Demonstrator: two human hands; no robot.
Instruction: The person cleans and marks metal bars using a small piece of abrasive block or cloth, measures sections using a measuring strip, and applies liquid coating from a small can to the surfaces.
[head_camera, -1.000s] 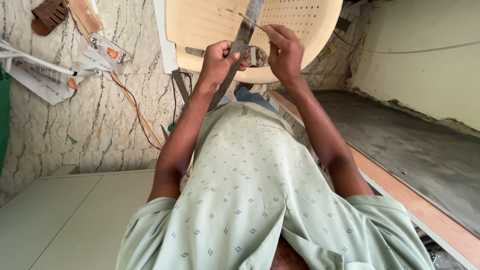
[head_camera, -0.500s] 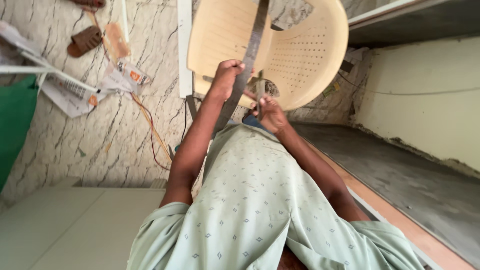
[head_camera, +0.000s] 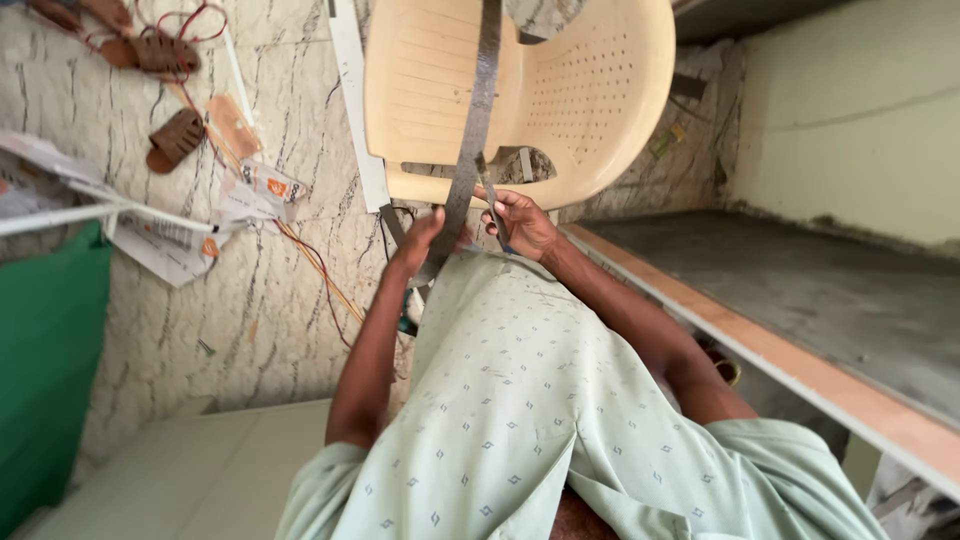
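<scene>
The left hand (head_camera: 425, 232) is gripping a long flat metal strip (head_camera: 478, 120), fingers closed around it; just beside, the right hand (head_camera: 520, 222) is pinching a thin metal tool (head_camera: 494, 200) against it.

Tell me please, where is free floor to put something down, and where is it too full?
Bare marble floor lies between the green object and the left hand. The grey slab past the wooden strip is also bare. Crowded: papers, sandals and wires beside the plastic chair.
</scene>
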